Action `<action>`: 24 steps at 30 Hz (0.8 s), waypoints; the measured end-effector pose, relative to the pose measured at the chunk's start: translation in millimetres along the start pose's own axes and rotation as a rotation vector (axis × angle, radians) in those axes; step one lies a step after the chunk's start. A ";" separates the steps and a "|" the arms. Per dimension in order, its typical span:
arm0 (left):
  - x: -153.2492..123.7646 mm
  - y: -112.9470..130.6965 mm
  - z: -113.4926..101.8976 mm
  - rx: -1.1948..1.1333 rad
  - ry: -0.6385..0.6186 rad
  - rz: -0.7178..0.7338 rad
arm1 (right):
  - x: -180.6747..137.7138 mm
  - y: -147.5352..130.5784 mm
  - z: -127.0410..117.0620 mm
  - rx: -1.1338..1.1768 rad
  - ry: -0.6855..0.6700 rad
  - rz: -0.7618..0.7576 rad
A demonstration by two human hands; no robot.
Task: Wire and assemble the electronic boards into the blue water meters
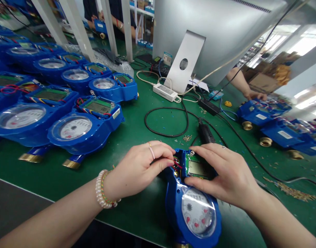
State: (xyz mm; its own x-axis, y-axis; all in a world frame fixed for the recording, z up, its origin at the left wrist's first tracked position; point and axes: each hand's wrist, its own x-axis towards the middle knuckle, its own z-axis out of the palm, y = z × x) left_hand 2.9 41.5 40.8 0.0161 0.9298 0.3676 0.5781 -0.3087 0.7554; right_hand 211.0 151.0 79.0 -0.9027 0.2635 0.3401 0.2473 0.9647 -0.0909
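A blue water meter (170,203) lies on the bench in front of me, its round clear dial (199,212) facing up toward me. Its top compartment is open and shows red wires (176,163) and a green circuit board with a grey display (197,168). My left hand (141,167) is closed in a pinch at the compartment's left edge, where the wires run to the fingertips. Across the display board, my right hand (226,172) grips with thumb and fingers on opposite sides, partly covering its right end.
Several blue water meters (95,144) stand in rows at left, others (282,132) at right near another person's hand (254,95). A monitor (217,38), white adapter (165,92), black cables (166,133), a black-handled tool (205,132) and small screws (296,192) occupy the green bench (132,129).
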 end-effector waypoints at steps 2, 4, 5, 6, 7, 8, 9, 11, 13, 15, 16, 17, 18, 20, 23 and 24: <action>-0.2 -1.1 0.7 0.000 0.009 0.013 | -0.4 0.3 0.9 0.002 0.006 -0.004; -0.4 -1.9 1.0 0.000 0.016 0.021 | -0.6 0.4 1.6 0.014 0.006 0.004; -0.5 -2.1 1.1 -0.001 0.018 0.023 | -0.8 0.2 1.8 0.025 0.007 0.012; -0.6 -2.1 1.1 0.000 0.020 0.025 | -1.0 -0.2 2.0 0.038 0.010 0.022; -0.7 -2.0 1.1 0.000 0.021 0.027 | -1.3 -0.7 2.3 0.050 0.013 0.035; -0.7 -1.9 1.2 0.001 0.022 0.029 | -1.8 -1.3 2.7 0.063 0.014 0.049; -0.8 -1.7 1.3 0.001 0.020 0.029 | -2.5 -2.1 3.2 0.075 0.013 0.066; -1.0 -1.6 1.8 0.001 0.016 0.023 | -4.9 -4.0 4.7 0.099 0.005 0.113; -1.4 -2.0 2.6 -0.006 0.012 0.012 | -8.2 -6.0 6.8 0.137 -0.009 0.175; -1.9 -2.8 3.4 -0.020 0.013 -0.010 | -12.0 -8.1 8.7 0.201 -0.022 0.242; -2.3 -3.1 3.5 -0.030 0.016 -0.023 | -13.8 -9.1 9.5 0.237 -0.031 0.278; -2.6 -3.3 3.6 -0.042 0.019 -0.037 | -15.1 -10.1 10.0 0.270 -0.041 0.315; -2.7 -3.1 3.4 -0.055 0.022 -0.050 | -16.0 -11.0 10.3 0.299 -0.052 0.351; -1.9 -1.6 2.8 -0.075 0.027 -0.078 | -16.3 -12.4 10.4 0.336 -0.074 0.414; 3.6 3.1 2.7 -0.076 0.022 -0.128 | -13.8 -13.2 10.6 0.383 -0.083 0.450; 6.5 4.8 3.6 -0.080 -0.004 -0.134 | -13.0 -13.1 11.1 0.405 -0.079 0.448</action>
State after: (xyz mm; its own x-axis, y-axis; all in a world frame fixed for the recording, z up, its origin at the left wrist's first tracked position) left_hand 8.6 46.8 44.9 -0.0538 0.9646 0.2582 0.5085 -0.1961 0.8384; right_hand 215.5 134.9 65.4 -0.7688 0.6286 0.1176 0.4696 0.6797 -0.5635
